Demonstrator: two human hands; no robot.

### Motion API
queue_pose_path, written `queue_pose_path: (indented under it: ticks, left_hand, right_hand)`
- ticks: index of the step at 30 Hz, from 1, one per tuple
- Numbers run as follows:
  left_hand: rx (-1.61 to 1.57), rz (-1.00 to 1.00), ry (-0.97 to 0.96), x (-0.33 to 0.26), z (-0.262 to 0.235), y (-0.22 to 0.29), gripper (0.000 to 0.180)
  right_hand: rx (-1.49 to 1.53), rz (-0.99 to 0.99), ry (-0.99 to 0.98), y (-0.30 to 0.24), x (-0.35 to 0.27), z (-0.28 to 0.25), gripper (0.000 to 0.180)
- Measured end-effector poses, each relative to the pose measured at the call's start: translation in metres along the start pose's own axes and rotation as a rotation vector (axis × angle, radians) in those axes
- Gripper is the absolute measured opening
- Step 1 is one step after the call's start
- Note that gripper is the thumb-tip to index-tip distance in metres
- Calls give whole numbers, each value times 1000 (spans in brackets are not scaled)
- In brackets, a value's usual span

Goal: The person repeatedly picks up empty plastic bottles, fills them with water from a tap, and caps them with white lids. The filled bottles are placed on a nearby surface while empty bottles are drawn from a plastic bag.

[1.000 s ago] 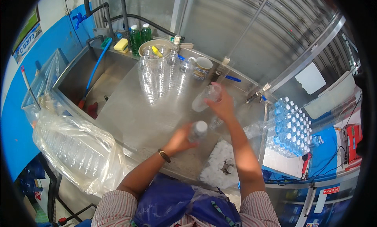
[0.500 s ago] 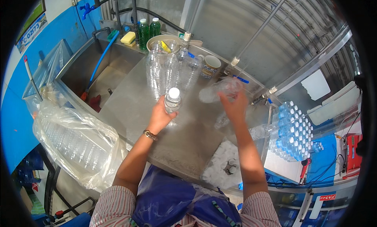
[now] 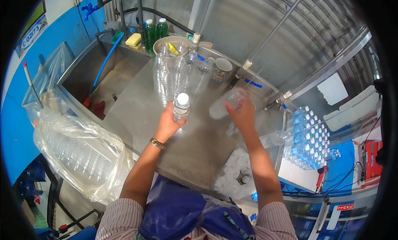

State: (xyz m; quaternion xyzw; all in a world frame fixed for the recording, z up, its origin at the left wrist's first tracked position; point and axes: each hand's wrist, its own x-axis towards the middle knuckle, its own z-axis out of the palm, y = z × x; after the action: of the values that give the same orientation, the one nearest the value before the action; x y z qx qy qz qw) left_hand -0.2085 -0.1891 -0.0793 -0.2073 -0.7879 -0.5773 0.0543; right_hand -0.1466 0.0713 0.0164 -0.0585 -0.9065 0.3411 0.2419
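Note:
My left hand is closed around a small clear plastic bottle with a white cap, held upright over the steel counter. Over the counter's right half, my right hand grips a clear uncapped-looking bottle that lies tilted and is blurred; its neck end is hidden by the fingers. Beyond my left hand stand several clear bottles in a cluster. Beneath my right hand another clear bottle shows only in part.
At the left are a steel sink and a plastic bag of bottles. A beige basin, green bottles and a cup stand behind. Rows of capped bottles are at the right; bagged white caps lie near my right forearm.
My right hand and its bottle have shifted slightly nearer and to the left. My left hand stays almost where it was, with its bottle still upright.

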Motion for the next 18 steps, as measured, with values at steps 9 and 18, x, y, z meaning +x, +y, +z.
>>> queue_pose_path:
  ticks: [9, 18]
  left_hand:
    - [30, -22, -23, -1, 1, -2, 70]
    - [51, -61, -42, -1, 0, -3, 70]
  right_hand:
    - [-159, -188, -5, 4, 1, 5, 64]
    - [331, 296, -127, 29, 6, 13, 61]
